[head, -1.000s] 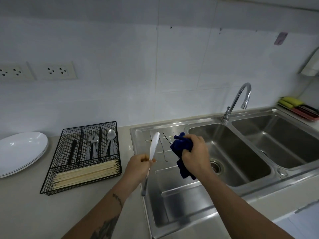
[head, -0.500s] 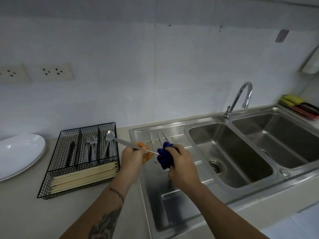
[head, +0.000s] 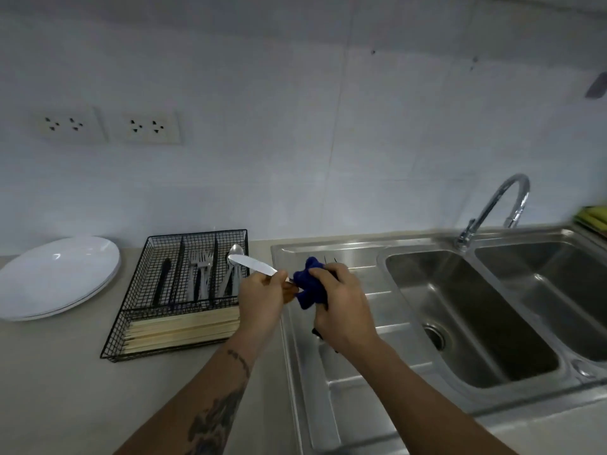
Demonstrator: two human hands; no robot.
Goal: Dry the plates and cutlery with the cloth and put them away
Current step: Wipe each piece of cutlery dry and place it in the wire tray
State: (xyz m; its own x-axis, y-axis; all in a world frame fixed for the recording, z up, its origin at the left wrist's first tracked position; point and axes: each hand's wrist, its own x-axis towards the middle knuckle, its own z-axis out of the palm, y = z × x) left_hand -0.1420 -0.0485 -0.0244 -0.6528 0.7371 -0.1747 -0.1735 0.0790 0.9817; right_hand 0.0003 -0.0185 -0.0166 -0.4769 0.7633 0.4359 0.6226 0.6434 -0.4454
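Observation:
My left hand (head: 262,295) grips a table knife (head: 251,265) whose blade points up and left, over the right end of the black wire cutlery basket (head: 131,326). My right hand (head: 341,307) holds a bunched dark blue cloth (head: 308,287) pressed against the knife's handle end, above the left edge of the sink's draining board (head: 354,382). The basket holds forks (head: 200,277), a spoon (head: 235,254), dark-handled pieces and pale chopsticks (head: 184,330). Stacked white plates (head: 56,277) lie on the counter at the left.
A double stainless sink (head: 460,310) with a curved tap (head: 492,208) fills the right side. A few cutlery pieces lie on the draining board behind my right hand. Yellow-green sponges (head: 594,218) sit at the far right. Wall sockets (head: 151,128) are above the counter.
The knife went from upright to lying flat, blade pointing left toward the basket. Both hands came together and shifted left, the cloth now against the handle end.

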